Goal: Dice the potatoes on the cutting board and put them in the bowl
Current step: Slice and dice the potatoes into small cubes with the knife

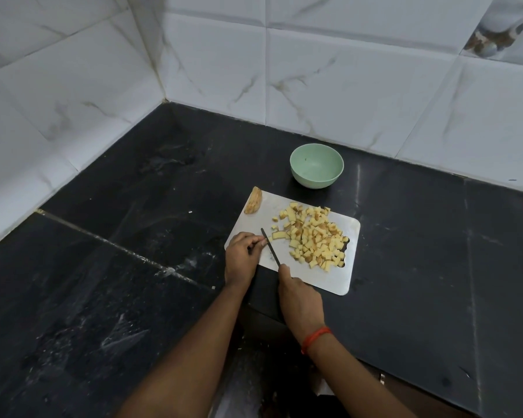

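Note:
A steel cutting board (254,220) lies on the dark counter. A heap of yellow potato dice (313,238) covers its right half. One uncut potato slice (253,200) rests at the board's far left corner. My right hand (298,300) grips the handle of a thin dark knife (271,247), whose blade lies across the board's left part. A small potato strip (279,235) sits just right of the blade. My left hand (242,256) is on the blade's left side, fingertips pinched near the strip. The pale green bowl (316,165) stands beyond the board with nothing in it.
White marble-look tiles form the walls behind and to the left, meeting in a corner. The black stone counter (133,267) stretches wide to the left and right of the board, with some smears. Its front edge (405,384) runs at the lower right.

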